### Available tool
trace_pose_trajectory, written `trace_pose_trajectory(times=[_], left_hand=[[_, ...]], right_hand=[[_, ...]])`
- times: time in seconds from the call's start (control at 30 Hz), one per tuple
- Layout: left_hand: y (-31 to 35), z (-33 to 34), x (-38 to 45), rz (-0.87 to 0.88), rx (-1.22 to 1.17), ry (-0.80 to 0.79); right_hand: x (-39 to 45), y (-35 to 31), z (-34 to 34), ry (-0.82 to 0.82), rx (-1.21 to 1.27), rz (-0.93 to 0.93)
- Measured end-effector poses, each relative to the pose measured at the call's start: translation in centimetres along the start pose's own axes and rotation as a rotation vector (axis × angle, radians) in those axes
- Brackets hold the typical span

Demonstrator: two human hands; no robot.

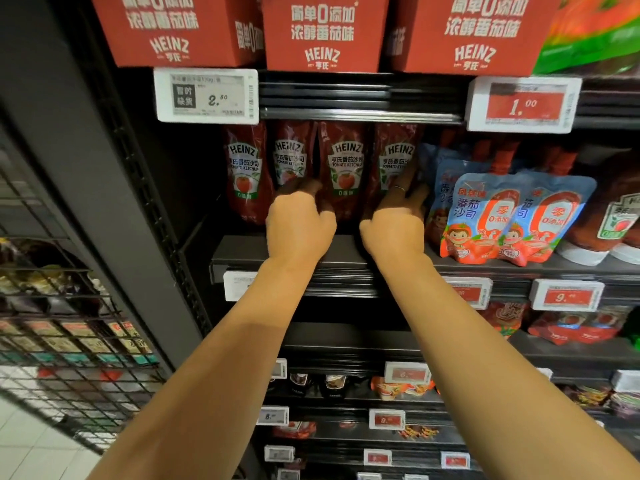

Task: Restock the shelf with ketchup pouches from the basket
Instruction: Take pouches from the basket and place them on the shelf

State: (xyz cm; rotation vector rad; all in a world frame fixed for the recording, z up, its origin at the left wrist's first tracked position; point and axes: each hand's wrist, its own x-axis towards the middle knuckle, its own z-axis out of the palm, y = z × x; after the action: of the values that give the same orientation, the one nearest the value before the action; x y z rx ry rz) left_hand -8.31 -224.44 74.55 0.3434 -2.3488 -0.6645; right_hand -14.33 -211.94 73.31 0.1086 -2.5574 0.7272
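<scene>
Far left: wire rack (69,341), blurred goods behind the mesh. Shelf (242,251) at chest height carries four Heinz ketchup pouches (346,168) in a row, all upright, long axis vertical, labels facing out. Left hand (299,226) reaches in between second and third pouch, fingers (301,187) curled round the base of the second. Right hand (394,230) at the fourth pouch, fingers spread and pressed flat on its lower front; ring on one finger. Just right, touching the row: blue-and-red sauce pouches (491,220), leaning slightly. Above: red Heinz cartons (322,32), price tag (207,95) reading 2.80, hiding the pouch tops
</scene>
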Motion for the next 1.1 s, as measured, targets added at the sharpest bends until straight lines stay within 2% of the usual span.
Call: trace_pose_trajectory(times=[0.1,0.13,0.17,0.23,0.27,0.4,0.53,0.63,0.83,0.93,1.0,1.1], left_hand=[[-2.0,-1.6,0.6,-0.105,-0.041,0.275],[-3.1,-1.9,1.1,-0.129,-0.037,0.322],[-4.0,-2.0,1.7,-0.19,0.001,0.273],[-5.7,-1.9,2.7,-0.317,0.102,0.053],[-6.3,-1.8,3.0,-0.331,0.123,0.013],[-6.8,-0.7,3.6,-0.317,0.067,0.02],[-6.8,-0.1,3.8,-0.291,0.108,0.046],[-6.9,0.0,3.6,-0.279,0.101,0.044],[-7.5,-1.6,3.1,-0.287,-0.059,-0.021],[-8.4,-3.1,1.8,-0.224,-0.161,-0.077],[-9.6,-4.3,0.2,-0.168,-0.179,-0.154],[-11.6,-5.9,-3.8,-0.021,-0.323,-0.154]], right_hand=[[-0.5,-0.1,-0.2,-0.031,0.122,0.022],[-0.4,-0.4,-0.1,-0.056,0.138,0.044],[-0.3,-0.6,0.1,-0.08,0.14,0.069],[0.0,-1.2,0.3,-0.095,0.13,0.118],[0.2,-1.5,0.5,-0.086,0.125,0.132],[0.4,-1.6,1.4,-0.008,0.114,0.129],[0.6,-1.4,2.1,0.041,0.094,0.108],[0.7,-1.3,2.2,0.035,0.101,0.122],[0.4,-1.1,1.1,-0.025,0.114,0.131],[-0.3,-1.1,0.2,-0.062,0.146,0.159],[-1.0,-0.8,-0.4,-0.098,0.055,0.128],[-3.2,-0.3,-1.2,-0.014,0.074,0.072]])
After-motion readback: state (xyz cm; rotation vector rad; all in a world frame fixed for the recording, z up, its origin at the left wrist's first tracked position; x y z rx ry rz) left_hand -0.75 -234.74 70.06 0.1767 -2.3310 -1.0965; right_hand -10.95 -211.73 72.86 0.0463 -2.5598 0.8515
